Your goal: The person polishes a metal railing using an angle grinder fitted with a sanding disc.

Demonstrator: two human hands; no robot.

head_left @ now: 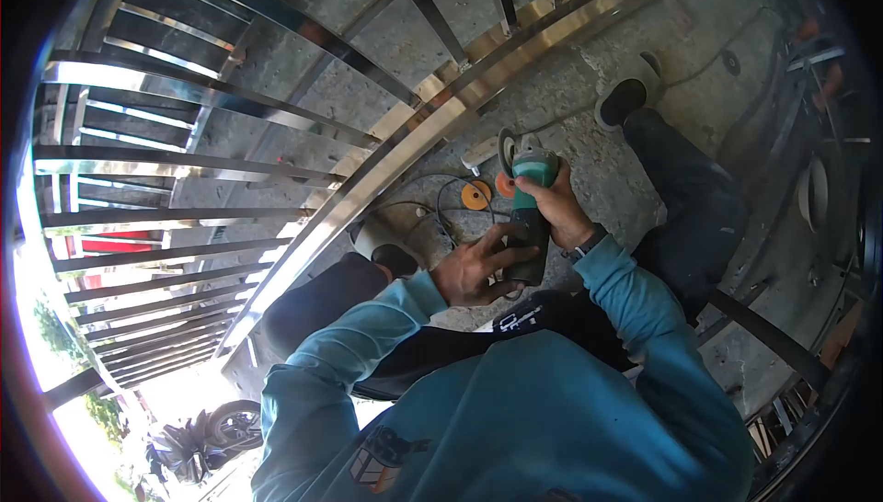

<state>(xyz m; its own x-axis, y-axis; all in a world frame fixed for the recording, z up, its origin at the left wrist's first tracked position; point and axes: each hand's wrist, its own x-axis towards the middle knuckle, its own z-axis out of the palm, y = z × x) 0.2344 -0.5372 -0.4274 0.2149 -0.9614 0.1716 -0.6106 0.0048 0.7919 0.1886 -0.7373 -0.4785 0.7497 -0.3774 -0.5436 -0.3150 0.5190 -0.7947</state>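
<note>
An angle grinder (pixel 527 225) with a green head and a dark body is held upright in front of my lap. My right hand (pixel 563 208) is closed around it just below the head, thumb across the green part. Lower down, my left hand (pixel 474 268) lies with bent fingers against the dark body. A round disc (pixel 506 147) sits on the grinder's head, seen nearly edge-on. Beyond the tool, an orange disc (pixel 476 195) lies on the concrete floor, with a second reddish-orange disc (pixel 504 184) partly hidden by the grinder.
A shiny metal railing frame (pixel 405 125) with several bars stretches across the left and top. A black cable (pixel 442 211) loops over the floor (pixel 570 116) beside my shoes. One dark metal bar (pixel 768 336) is at the right. Outside, a motorcycle (pixel 198 442) stands at lower left.
</note>
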